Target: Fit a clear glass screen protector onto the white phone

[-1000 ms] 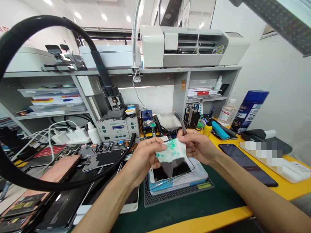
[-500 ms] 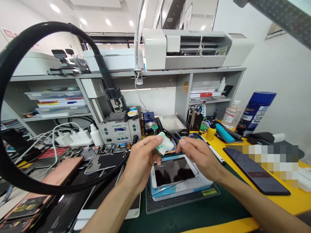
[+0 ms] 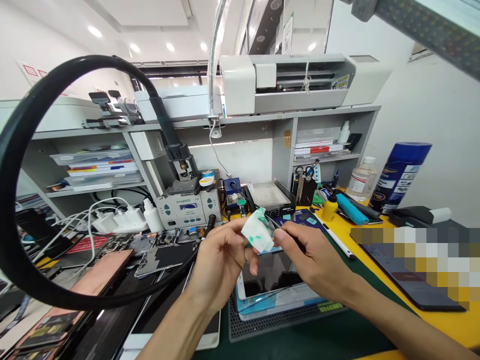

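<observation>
- Since the earlier frame the wipe (image 3: pixel 258 231) has gone from a spread sheet to a folded wad, and both hands have sunk a little toward the phone (image 3: pixel 270 274).
- The left hand (image 3: pixel 221 257) pinches the wipe between thumb and fingers (image 3: pixel 245 252), holding it above the phone's top edge, likely to keep its green-stained side off the glass.
- The right hand (image 3: pixel 311 257) meets the wad from the other side, its fingers pressed together on a thin dark tool, seemingly tweezers (image 3: pixel 275 226), whose tip touches the wipe.
- The phone lies screen up on a blue-and-white tray (image 3: pixel 300 301), itself on a ribbed mat (image 3: pixel 255 327), probably to stop it sliding on the tabletop (image 3: pixel 330 340).
- Left of this lie opened phones and boards (image 3: pixel 157 252) under a looping black hose (image 3: pixel 22 150).
- Farther back stand a rework station (image 3: pixel 187 210), a yellow bottle (image 3: pixel 330 209) and a blue spray can (image 3: pixel 399 175); their labels are too small to read.
</observation>
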Demonstrator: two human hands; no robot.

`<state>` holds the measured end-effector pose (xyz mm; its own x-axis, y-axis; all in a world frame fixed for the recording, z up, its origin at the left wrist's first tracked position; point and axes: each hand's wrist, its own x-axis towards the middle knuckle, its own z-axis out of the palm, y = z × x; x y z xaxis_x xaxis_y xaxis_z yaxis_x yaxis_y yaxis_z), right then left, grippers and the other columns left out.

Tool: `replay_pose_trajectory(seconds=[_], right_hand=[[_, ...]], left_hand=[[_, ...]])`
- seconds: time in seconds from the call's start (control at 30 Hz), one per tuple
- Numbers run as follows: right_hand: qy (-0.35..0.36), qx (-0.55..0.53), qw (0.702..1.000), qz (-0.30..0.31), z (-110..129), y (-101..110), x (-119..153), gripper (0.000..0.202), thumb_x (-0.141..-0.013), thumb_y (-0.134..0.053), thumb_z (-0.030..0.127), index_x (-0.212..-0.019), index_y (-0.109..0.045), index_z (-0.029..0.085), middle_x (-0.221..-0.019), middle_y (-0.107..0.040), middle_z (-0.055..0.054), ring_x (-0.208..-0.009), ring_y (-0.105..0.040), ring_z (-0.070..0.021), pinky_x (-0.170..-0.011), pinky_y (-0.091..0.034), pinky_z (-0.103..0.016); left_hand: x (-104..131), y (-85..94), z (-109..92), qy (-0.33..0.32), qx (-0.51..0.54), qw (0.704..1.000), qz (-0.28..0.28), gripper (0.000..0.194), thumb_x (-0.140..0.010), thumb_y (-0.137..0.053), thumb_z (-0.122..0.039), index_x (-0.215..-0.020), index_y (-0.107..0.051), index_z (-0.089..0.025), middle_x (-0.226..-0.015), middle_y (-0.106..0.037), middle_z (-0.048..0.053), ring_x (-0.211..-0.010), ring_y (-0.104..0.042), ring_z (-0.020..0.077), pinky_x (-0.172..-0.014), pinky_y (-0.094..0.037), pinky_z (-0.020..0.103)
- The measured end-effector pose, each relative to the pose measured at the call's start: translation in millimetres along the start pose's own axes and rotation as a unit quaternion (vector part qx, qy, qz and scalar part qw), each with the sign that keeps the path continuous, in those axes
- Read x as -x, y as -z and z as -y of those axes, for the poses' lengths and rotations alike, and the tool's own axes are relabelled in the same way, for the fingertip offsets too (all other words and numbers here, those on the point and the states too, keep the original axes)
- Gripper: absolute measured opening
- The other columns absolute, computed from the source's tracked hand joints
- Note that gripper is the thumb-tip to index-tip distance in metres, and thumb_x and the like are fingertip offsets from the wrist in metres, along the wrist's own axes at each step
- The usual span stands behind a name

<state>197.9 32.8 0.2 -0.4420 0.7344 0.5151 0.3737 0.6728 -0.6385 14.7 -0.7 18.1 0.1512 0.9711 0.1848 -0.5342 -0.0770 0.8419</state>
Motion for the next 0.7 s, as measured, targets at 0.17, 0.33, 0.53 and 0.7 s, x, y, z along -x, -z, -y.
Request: replay_pose_trajectory(seconds=[0.17,0.33,0.53,0.7], right_hand=[[0.019,0.03,0.999,-0.011,-3.2,-2.0,1.0,0.039,-0.105,-0.039,0.04,-0.071,-0.037,0.022,-0.063,-0.04,0.003,-0.056,-0.035,-0.0137,-0.056,-0.026,-0.03],[0.023,0.023,0.999,-0.001,-0.3,-3.2,2.6,0.04,-0.105,-0.041,0.041,-0.07,-0.038,0.022,-0.064,-0.041,0.003,-0.056,-0.035,-0.013,-0.055,-0.025,-0.03],[-0.109,-0.161,0.976,0.096,6.0,4.5,5.4,0.051,-0.101,-0.042,0.057,-0.068,-0.05,0.019,-0.059,-0.035,0.004,-0.053,-0.031,-0.0112,-0.051,-0.024,-0.028],[-0.168,-0.306,0.934,0.078,-3.5,9.6,4.3,0.052,-0.093,-0.053,0.064,-0.069,-0.057,0.018,-0.055,-0.027,0.007,-0.048,-0.019,-0.0084,-0.045,-0.014,-0.027]], left_hand=[[-1.9,1.1,4.6,0.006,-0.043,0.998,-0.036,0.015,-0.08,-0.074,-0.023,-0.09,-0.076,-0.014,-0.065,-0.059,0.002,-0.054,-0.049,0.0101,-0.043,-0.046,0.02],[-0.6,3.2,11.3,-0.071,-0.147,0.984,-0.069,0.02,-0.08,-0.08,-0.035,-0.081,-0.074,-0.016,-0.065,-0.057,0.0,-0.056,-0.05,0.0098,-0.047,-0.045,0.021],[-1.5,15.3,-2.3,-0.161,-0.197,0.963,-0.085,0.019,-0.084,-0.077,-0.034,-0.079,-0.072,-0.017,-0.067,-0.061,-0.001,-0.055,-0.053,0.0096,-0.052,-0.046,0.022],[-9.5,31.0,-19.7,-0.128,-0.139,0.977,-0.096,0.018,-0.083,-0.078,-0.033,-0.082,-0.071,-0.016,-0.072,-0.065,0.0,-0.054,-0.055,0.0095,-0.055,-0.045,0.023]])
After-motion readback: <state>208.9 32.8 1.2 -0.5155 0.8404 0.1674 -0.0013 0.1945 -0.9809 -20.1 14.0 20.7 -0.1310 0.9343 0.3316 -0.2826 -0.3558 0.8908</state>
